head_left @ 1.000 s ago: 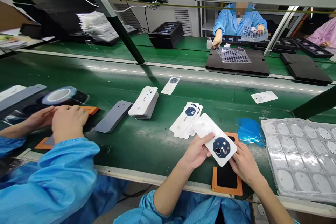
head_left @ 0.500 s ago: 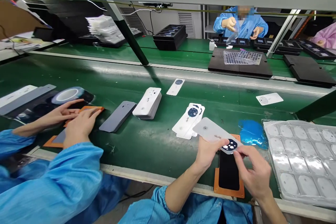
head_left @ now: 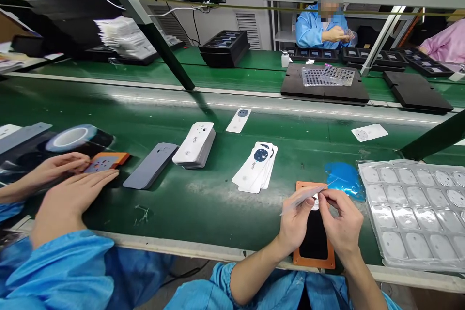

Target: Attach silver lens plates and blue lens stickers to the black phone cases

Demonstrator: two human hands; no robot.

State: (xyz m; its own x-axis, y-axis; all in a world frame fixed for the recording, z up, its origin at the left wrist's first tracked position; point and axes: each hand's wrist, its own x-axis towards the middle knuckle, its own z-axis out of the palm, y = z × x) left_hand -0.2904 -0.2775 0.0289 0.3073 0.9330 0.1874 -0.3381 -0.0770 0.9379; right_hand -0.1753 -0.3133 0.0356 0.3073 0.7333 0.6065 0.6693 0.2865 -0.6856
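My left hand (head_left: 296,220) pinches a thin white card (head_left: 303,197), held almost edge-on above an orange-framed black fixture (head_left: 314,252) at the near edge of the green belt. My right hand (head_left: 341,223) is closed in a pinch at the card's right end, fingers touching it. A fan of similar white cards with dark blue round stickers (head_left: 256,167) lies just beyond my hands. A crumpled blue film (head_left: 343,178) lies to the right of the fixture's top.
A clear blister tray (head_left: 414,213) sits at the right. A stack of white cards (head_left: 194,145), a grey plate (head_left: 150,165) and single cards (head_left: 239,119) lie on the belt. A co-worker's hands (head_left: 69,189) work at the left beside a tape roll (head_left: 70,136). Another person sits across.
The card has tipped from face-up to nearly edge-on and come closer to me. My right hand has moved up to pinch its end. The co-worker's hands shifted on their orange fixture.
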